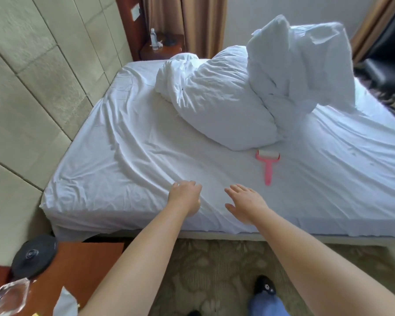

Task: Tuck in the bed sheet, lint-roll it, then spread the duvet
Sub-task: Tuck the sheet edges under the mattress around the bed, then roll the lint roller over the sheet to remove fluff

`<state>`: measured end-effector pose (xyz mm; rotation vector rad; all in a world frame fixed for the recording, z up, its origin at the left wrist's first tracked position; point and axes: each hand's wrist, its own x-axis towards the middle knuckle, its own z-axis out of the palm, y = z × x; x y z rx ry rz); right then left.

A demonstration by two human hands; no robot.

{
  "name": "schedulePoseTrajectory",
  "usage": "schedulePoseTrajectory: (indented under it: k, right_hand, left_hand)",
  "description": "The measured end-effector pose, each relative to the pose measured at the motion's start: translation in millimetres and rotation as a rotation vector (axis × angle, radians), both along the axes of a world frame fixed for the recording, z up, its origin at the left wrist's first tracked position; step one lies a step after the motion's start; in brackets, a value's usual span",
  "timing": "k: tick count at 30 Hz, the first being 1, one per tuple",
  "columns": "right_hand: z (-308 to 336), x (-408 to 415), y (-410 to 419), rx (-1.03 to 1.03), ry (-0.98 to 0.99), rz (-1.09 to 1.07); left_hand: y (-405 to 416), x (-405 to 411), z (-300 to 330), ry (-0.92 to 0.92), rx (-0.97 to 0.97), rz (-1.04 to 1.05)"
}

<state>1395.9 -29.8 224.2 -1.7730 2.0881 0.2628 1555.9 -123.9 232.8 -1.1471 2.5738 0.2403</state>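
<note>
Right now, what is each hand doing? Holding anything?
Left hand: fingers curled at the bed sheet; a grip cannot be told.
Right hand: open, fingers spread, holding nothing.

Both bare forearms reach forward side by side over the near edge of the bed. The left hand (185, 198) lies palm down with its fingers curled under at the knuckles. The right hand (245, 201), just beside it, is flat, fingers straight and slightly spread.
</note>
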Motion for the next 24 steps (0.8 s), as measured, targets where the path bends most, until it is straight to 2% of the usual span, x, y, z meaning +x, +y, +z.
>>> schedulePoseTrajectory:
  k: [7,14,19,24]
  right_hand:
    - [-27,-109,-7,0.013,-0.055,0.043]
    - [-72,-227,-18,0.117,-0.08,0.002]
    - [-94,-263,-33,0.188,-0.105,0.015]
    - [-102,-285,-58,0.164,-0.113,-0.039]
  left_hand:
    - [0,-100,-29,-0.047,0.04,0.032]
    - [2,-203,-65,-0.074,0.117,0.081]
    - [-10,-240,-83,-0.108,0.151,0.057]
    - [-47,-266,-99,-0.125,0.171,0.02]
